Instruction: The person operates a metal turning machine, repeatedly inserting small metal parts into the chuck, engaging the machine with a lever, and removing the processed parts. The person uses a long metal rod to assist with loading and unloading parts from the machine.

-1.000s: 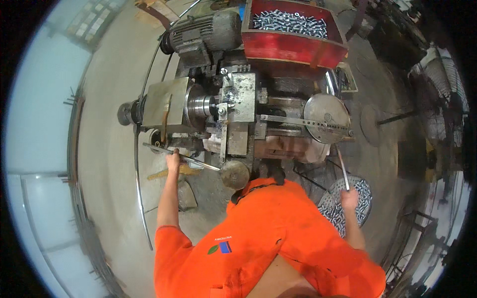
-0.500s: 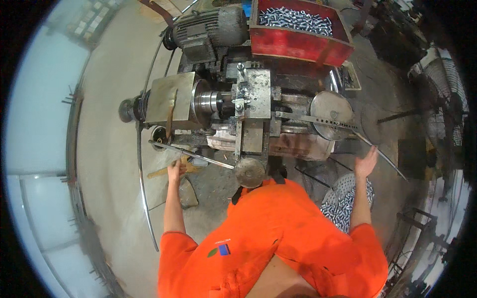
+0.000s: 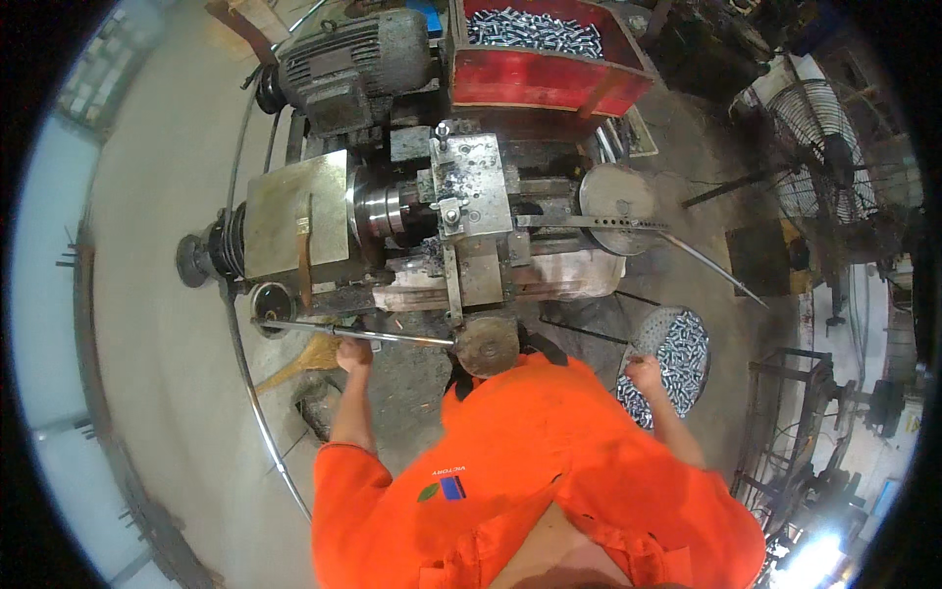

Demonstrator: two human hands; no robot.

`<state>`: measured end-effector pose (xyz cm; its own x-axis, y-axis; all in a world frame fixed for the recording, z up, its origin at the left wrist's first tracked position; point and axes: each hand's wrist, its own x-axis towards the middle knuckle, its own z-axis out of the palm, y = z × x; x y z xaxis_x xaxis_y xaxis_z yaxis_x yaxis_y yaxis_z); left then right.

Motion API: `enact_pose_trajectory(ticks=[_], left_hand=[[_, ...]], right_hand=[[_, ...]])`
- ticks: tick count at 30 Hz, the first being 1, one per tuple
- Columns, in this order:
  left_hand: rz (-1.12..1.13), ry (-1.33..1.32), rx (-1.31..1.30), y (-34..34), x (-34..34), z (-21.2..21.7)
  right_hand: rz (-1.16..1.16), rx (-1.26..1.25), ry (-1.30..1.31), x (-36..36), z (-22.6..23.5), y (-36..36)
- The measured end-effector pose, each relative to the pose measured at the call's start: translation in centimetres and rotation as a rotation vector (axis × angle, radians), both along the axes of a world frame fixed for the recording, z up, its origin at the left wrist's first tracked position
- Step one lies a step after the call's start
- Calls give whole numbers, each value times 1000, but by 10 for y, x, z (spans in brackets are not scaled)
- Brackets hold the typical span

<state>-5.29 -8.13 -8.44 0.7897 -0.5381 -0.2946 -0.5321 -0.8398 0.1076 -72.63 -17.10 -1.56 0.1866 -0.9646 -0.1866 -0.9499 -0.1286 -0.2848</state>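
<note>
Housing (image 3: 294,211), box-shaped and of bare metal, occupies the left end of the machine. I have the left hand (image 3: 354,355) in front of it, at the underside of the long steel rod (image 3: 407,340); I cannot tell whether its grip is pressed around the rod or spread. The rod slants slightly down to the round knob plate (image 3: 488,347), in front of the metal tool block (image 3: 472,182). Beyond the block, the red bin (image 3: 549,83) holds small metal cylinders. Further right is the large disc (image 3: 613,191), crossed by the perforated bar (image 3: 562,222). I have the right hand (image 3: 644,375) over the left part of the perforated basket (image 3: 650,339), fingers curled; I cannot tell whether its grip pinches anything. Shiny metal pieces (image 3: 684,358) fill most of the basket. At far right stands the caged fan (image 3: 826,147).
</note>
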Motion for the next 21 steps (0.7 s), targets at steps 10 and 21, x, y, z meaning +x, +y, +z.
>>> enact_pose_trajectory(ticks=[10,21], left_hand=[[-406,52,267,11,20,23],[82,-49,-336,70,61,210]], right_hand=[[115,50,-12,135,140,-95],[1060,-439,-338,446,254,-180]])
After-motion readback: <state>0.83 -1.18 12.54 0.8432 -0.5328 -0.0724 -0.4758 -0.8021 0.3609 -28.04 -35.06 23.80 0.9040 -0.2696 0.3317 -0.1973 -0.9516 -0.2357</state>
